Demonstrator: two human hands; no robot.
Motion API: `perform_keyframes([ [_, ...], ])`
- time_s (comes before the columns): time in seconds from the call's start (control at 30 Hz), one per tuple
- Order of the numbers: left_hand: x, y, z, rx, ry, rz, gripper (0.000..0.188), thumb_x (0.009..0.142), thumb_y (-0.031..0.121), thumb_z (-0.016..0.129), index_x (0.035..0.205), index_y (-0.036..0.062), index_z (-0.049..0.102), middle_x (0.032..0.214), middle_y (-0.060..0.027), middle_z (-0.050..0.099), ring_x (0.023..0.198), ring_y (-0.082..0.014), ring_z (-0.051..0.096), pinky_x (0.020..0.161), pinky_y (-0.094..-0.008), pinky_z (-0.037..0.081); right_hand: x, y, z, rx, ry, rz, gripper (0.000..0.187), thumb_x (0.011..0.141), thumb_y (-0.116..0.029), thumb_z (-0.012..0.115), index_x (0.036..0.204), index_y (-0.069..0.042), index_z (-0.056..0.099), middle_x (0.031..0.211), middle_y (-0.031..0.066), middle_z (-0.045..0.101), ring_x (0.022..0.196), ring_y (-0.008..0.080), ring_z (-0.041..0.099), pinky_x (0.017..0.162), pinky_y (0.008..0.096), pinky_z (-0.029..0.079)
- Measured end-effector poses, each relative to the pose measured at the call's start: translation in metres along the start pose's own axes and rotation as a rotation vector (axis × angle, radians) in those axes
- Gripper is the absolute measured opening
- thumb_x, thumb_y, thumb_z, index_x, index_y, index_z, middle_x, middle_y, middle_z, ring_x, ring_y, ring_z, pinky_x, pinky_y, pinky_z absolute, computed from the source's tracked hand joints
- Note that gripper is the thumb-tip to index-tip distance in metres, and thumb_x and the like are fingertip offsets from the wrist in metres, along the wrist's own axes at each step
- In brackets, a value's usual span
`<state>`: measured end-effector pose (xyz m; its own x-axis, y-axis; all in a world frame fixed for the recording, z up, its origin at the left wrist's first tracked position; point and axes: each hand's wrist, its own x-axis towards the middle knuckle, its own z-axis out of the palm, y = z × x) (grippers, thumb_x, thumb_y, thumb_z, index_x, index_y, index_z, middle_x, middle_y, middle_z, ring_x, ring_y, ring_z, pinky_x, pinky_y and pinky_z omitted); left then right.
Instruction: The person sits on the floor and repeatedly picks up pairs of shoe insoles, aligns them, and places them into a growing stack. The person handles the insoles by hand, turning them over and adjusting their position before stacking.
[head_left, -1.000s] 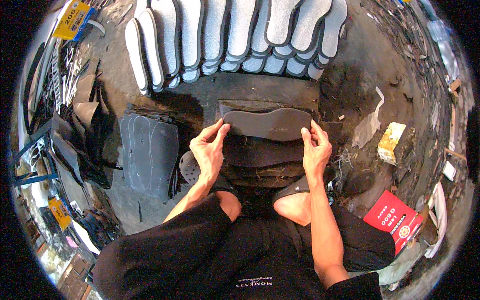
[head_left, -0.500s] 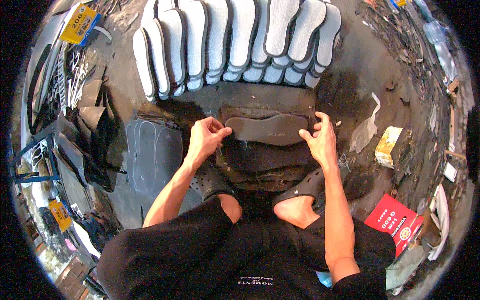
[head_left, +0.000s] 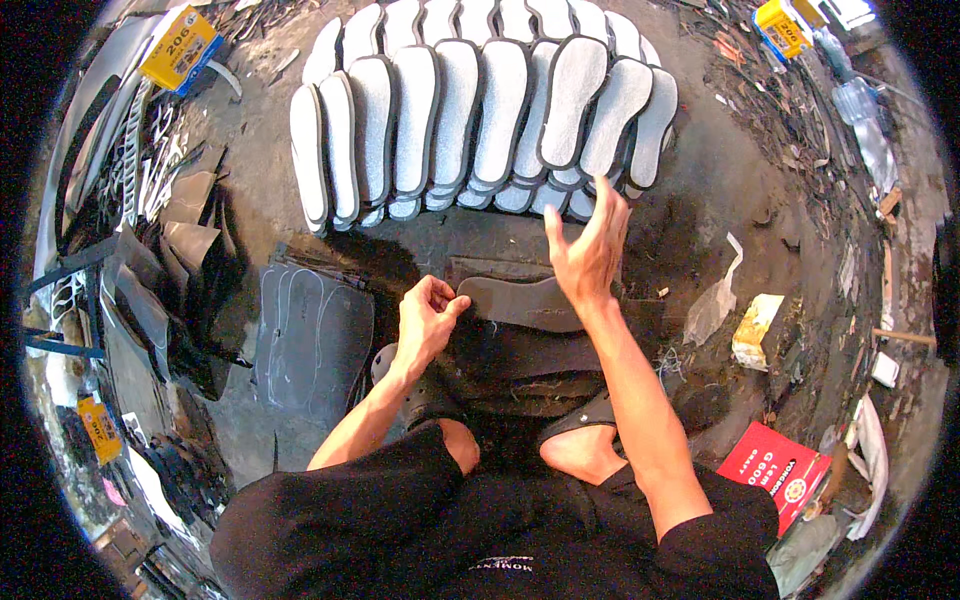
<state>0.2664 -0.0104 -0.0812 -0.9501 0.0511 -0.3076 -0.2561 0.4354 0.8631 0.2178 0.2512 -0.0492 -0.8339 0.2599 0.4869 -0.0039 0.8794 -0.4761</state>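
A dark grey shoe sole (head_left: 525, 304) lies crosswise on a dark block between my feet. At its left end is my left hand (head_left: 428, 322), fingers curled and thumb tip close to the sole's edge; whether it pinches anything is hidden. My right hand (head_left: 592, 250) hangs above the sole's right end with fingers apart, holding nothing. Its fingertips point at the near edge of a large array of insoles (head_left: 502, 115), pale on top with dark rims, stacked in overlapping rows.
Dark sheets with drawn sole outlines (head_left: 312, 335) lie to the left, beside bent dark offcuts (head_left: 190, 265). A yellow-blue box (head_left: 180, 50) stands far left. On the right are a crumpled yellowish paper piece (head_left: 757, 332) and a red box (head_left: 775, 468). Scraps litter the right edge.
My right hand has left the sole's right end and moved forward and left, fingers spread, toward the insoles. My left hand stays by the sole's left end. The view has shifted slightly.
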Motion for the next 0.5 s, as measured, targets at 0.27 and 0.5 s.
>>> perform_keyframes([
  [0.27, 0.000, -0.008, 0.006, -0.061, -0.018, -0.050, 0.031, 0.086, 0.023, 0.091, 0.092, -0.0007, 0.072, 0.073, -0.0048, 0.069, 0.068, -0.0115, 0.062, 0.065, -0.0315, 0.053, 0.106, -0.011, 0.046, -0.222, -0.104, 0.111, 0.103, 0.080, -0.039, 0.092, 0.164, -0.014, 0.037, 0.129, 0.0313, 0.059, 0.120, 0.0474, 0.059, 0.100, 0.0590, 0.049],
  [0.5, -0.003, -0.011, 0.003, -0.056, 0.006, -0.030, 0.032, 0.085, 0.025, 0.092, 0.092, 0.0003, 0.072, 0.073, -0.0032, 0.069, 0.066, -0.0111, 0.060, 0.063, -0.0306, 0.051, 0.117, -0.021, 0.050, -0.196, -0.066, 0.190, 0.106, 0.071, -0.027, 0.093, 0.160, -0.016, 0.037, 0.112, 0.0239, 0.062, 0.111, 0.0439, 0.062, 0.094, 0.0569, 0.051],
])
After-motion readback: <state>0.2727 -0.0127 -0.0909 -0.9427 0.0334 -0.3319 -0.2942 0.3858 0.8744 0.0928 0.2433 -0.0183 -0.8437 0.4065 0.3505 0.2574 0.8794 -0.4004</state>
